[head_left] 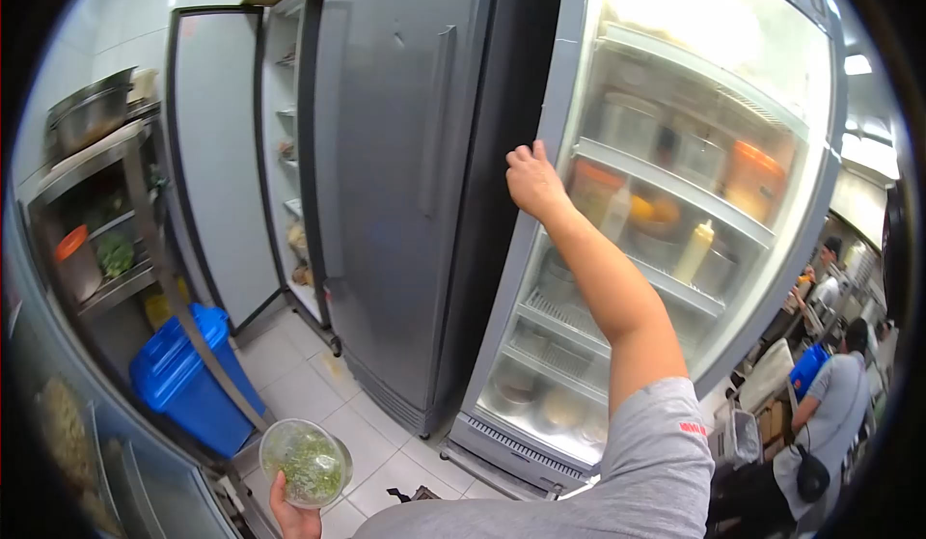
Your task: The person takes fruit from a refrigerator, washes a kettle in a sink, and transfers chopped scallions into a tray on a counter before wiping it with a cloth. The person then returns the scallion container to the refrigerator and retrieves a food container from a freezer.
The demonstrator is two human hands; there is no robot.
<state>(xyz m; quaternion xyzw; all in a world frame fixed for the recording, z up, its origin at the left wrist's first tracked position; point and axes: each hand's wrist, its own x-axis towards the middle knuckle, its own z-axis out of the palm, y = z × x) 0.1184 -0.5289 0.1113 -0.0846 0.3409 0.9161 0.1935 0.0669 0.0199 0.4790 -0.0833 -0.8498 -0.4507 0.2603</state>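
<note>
One left hand [294, 512], cut off at lower left, grips a tub [305, 462] of greens; the right hand [536, 184] curls near the fridge [675, 213], contact unclear.

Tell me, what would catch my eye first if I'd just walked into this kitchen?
Probably the tall, brightly lit glass-door fridge on the right of the view, with the person's right hand raised at its near-side edge. Next, the bright blue bin on the floor at lower left. Just right of it, lower down, the left hand holds a clear tub of chopped greens.
</note>
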